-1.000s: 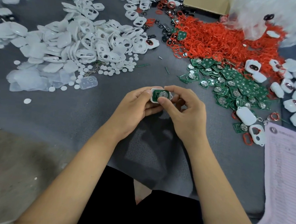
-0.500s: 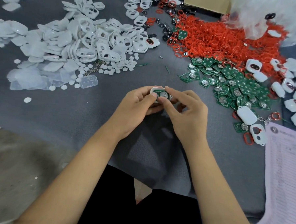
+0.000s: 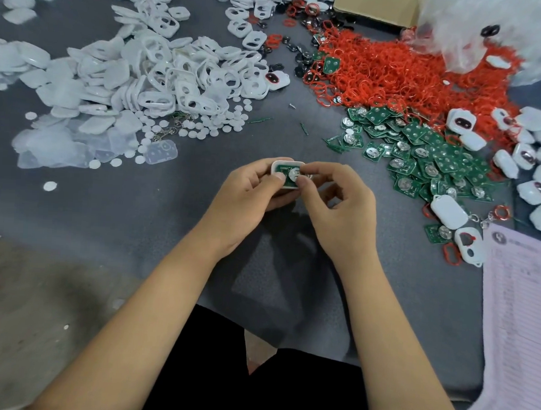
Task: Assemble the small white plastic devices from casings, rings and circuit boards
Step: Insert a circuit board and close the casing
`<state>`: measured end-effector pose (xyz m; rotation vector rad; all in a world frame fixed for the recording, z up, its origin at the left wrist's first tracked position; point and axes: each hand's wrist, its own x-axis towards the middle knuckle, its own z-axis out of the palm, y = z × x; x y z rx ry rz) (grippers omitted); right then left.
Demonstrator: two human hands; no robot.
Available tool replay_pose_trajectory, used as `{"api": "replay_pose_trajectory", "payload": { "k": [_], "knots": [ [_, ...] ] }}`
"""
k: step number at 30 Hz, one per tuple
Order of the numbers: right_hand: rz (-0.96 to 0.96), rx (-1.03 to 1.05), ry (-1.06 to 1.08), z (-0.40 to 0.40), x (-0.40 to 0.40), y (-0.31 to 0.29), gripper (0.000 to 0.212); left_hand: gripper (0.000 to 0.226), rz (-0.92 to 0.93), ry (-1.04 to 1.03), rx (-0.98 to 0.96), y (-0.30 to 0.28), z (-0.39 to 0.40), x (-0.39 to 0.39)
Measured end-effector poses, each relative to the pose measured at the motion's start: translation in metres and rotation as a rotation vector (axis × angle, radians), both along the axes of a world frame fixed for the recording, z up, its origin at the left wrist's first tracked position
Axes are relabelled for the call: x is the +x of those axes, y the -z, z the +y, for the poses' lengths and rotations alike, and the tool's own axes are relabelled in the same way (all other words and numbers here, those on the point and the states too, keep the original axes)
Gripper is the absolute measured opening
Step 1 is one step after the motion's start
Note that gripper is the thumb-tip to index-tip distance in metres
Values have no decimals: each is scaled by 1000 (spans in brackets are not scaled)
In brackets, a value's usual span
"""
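Both hands meet over the grey table's middle on one small white casing (image 3: 279, 167) with a green circuit board (image 3: 288, 178) seated in it. My left hand (image 3: 248, 194) grips the casing from the left, thumb on its near edge. From the right, my right hand (image 3: 335, 205) pinches the same casing, thumb and forefinger on the board's silver disc. Loose white casings (image 3: 150, 73) are heaped at the back left. A heap of red rings (image 3: 395, 73) lies at the back right, and green circuit boards (image 3: 428, 156) spread out below it.
Assembled white devices (image 3: 535, 156) lie along the right edge, two more (image 3: 449, 211) nearer the hands. Small white discs (image 3: 204, 126) and clear covers (image 3: 160, 152) lie left of centre. A cardboard box (image 3: 373, 5) and plastic bag (image 3: 491, 31) stand at the back. A printed sheet (image 3: 520, 312) lies at right.
Both hands stay in place on the casing. The fingers of the right hand have shifted slightly over the board; the casing has turned a little toward me.
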<state>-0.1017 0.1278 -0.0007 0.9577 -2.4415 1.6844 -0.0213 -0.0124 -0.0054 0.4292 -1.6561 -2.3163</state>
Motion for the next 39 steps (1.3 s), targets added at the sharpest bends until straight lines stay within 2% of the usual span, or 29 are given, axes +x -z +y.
{"api": "replay_pose_trajectory", "payload": {
  "k": [14,39],
  "knots": [
    [8,28,18,0,1,-3,10,32,-7,47,-103,1,-1,1],
    [33,39,96,0,5,-3,11,35,-48,22,-154,-7,3,5]
  ]
}}
